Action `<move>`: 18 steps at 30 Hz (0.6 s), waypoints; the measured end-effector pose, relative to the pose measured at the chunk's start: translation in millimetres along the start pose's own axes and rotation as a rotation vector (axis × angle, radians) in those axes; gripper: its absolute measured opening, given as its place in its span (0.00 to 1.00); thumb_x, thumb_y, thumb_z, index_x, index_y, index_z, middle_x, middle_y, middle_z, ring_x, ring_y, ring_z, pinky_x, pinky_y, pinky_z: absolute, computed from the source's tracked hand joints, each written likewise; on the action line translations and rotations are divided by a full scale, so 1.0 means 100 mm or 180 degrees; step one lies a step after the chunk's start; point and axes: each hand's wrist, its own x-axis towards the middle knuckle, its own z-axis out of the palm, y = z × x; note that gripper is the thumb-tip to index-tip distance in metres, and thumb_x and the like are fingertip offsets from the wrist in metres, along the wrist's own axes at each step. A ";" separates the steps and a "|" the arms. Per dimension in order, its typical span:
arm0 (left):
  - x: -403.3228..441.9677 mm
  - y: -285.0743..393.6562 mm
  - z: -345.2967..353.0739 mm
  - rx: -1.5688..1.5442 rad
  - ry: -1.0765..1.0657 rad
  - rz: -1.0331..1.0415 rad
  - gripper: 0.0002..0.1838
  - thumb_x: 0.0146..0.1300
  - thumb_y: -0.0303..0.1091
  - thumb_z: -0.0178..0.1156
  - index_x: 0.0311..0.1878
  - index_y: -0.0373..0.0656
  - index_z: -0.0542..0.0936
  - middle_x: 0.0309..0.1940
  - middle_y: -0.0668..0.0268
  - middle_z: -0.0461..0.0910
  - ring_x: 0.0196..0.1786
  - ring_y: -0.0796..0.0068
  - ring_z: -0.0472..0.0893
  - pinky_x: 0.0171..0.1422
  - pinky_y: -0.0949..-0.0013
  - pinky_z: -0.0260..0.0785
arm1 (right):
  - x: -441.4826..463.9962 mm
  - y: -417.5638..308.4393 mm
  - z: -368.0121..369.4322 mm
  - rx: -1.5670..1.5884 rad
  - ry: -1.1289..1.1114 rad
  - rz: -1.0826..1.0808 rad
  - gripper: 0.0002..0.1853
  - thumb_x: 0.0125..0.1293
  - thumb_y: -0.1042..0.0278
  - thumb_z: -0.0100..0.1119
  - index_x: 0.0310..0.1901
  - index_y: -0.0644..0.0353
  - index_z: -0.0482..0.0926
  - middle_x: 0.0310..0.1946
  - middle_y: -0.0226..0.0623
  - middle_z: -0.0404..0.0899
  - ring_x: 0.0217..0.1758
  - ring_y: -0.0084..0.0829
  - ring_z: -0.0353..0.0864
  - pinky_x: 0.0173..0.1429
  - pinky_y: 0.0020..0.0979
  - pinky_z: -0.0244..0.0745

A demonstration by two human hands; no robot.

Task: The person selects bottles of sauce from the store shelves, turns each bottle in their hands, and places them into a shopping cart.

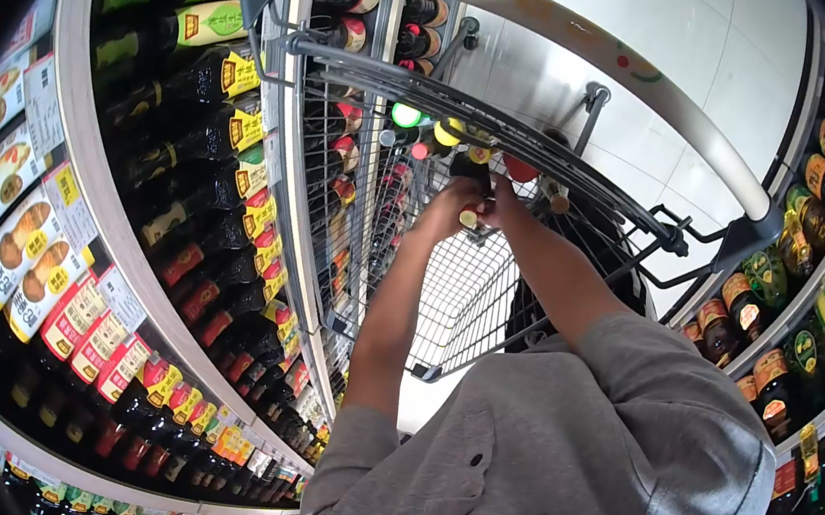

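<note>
Inside the wire shopping cart (466,273), my two hands meet around a dark bottle (469,167) with a pale yellow cap (468,219) towards me. My left hand (450,209) is closed on its left side, and my right hand (506,205) is closed against its right side. Fingers hide much of the bottle, so its label cannot be read. Close by in the cart are several more bottles, showing a green cap (405,115), a yellow cap (449,131) and a reddish cap (421,151). Beside my right hand lies a red item (520,168).
The cart's pale handle (558,19) arches across the top of the view. Shelves of dark bottles (214,136) with price tags (44,108) run along the left. More shelved bottles (772,381) stand at the right. White floor tiles (671,94) show beyond the cart.
</note>
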 end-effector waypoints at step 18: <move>0.00 0.05 -0.14 0.0244 0.0411 -0.0719 0.25 0.49 0.14 0.54 0.53 0.43 0.75 0.53 0.54 0.75 0.57 0.53 0.74 0.61 0.62 0.67 | 0.02 0.07 0.25 0.0196 -0.1255 -0.0441 0.10 0.64 0.67 0.49 0.45 0.61 0.70 0.37 0.38 0.77 0.38 0.32 0.80 0.41 0.30 0.79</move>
